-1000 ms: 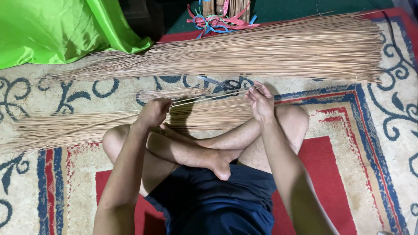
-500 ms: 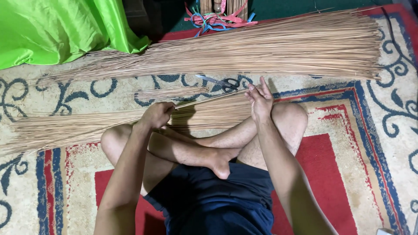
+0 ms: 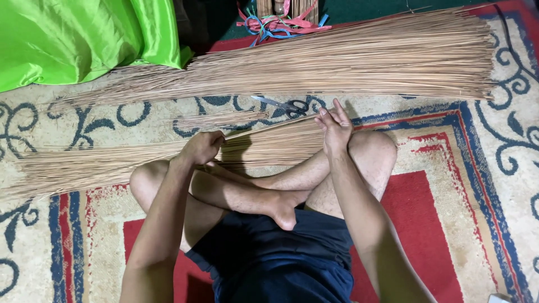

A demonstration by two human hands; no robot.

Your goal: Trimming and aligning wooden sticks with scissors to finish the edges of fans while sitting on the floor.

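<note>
Just beyond both hands' fingers, closed on 1 thin stick [image 3: 269, 126], scissors [image 3: 283, 105], 2 stick piles [image 3: 348, 62], green cloth [image 3: 73, 39].

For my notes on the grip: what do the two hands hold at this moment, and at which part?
A thin stick: the left hand grips near its thin end, and the right hand pinches its thicker end.

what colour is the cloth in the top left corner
Bright green, glossy cloth, seen in the head view.

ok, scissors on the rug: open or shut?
Slightly open. The scissors lie flat on the rug beyond the right hand, untouched; the blades part a little near the tips, black handles toward the right.
</note>
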